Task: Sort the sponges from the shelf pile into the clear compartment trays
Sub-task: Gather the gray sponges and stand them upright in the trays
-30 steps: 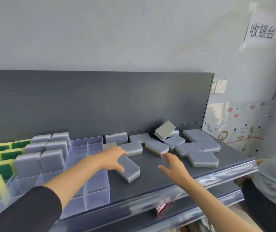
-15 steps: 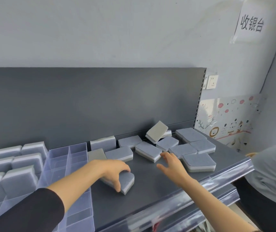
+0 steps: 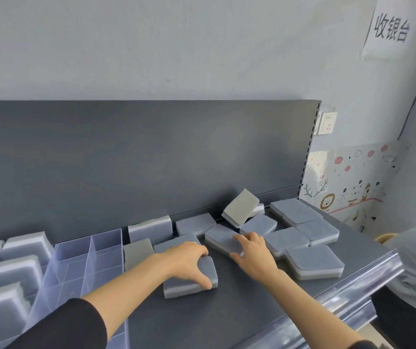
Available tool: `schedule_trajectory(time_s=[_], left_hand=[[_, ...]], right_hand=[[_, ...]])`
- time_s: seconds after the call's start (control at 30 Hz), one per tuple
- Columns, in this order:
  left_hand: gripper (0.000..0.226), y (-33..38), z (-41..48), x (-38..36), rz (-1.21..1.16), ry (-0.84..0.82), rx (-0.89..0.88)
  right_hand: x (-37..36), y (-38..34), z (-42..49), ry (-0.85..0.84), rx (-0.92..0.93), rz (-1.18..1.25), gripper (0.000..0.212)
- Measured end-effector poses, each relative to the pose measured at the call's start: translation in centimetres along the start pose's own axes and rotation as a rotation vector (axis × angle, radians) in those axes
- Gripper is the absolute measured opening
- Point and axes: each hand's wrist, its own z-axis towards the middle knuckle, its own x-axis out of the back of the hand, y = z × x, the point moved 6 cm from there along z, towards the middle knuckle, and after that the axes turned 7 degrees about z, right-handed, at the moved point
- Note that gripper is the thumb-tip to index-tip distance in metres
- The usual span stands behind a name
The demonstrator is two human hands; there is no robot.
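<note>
fronting a grey wall (image 3: 151,46), dark shelf (image 3: 239,313) of scattered sponges (image 3: 312,260)

— How many loose grey sponges (image 3: 314,261) on the shelf (image 3: 227,313)?
— Thirteen, from lower middle to right of the frame.
— And the stored sponges (image 3: 10,270), lower left?
— At least four; the frame edge cuts them off.
— Hands?
— Two: left hand (image 3: 186,260), right hand (image 3: 254,258). Also one wall socket (image 3: 326,123) and one paper sign (image 3: 390,28).
</note>
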Motion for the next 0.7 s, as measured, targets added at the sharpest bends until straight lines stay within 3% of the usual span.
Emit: schedule_trajectory(time_s=[0.2, 0.4, 0.7], left_hand=[[0.074, 0.5, -0.6, 0.3, 0.047, 0.041, -0.002], [0.056, 1.3, -1.6, 0.8, -0.071, 0.124, 0.023], [0.075, 3.2, -5.5, 3.5, -0.324, 0.368, 0.036]], right_hand=[[-0.1, 0.7, -1.7, 0.011, -0.005, 0.088, 0.047], [2.5, 1.4, -4.5, 0.111, -0.054, 0.274, 0.042], [6.8, -0.9, -8.9, 0.179, 0.070, 0.561, 0.035]])
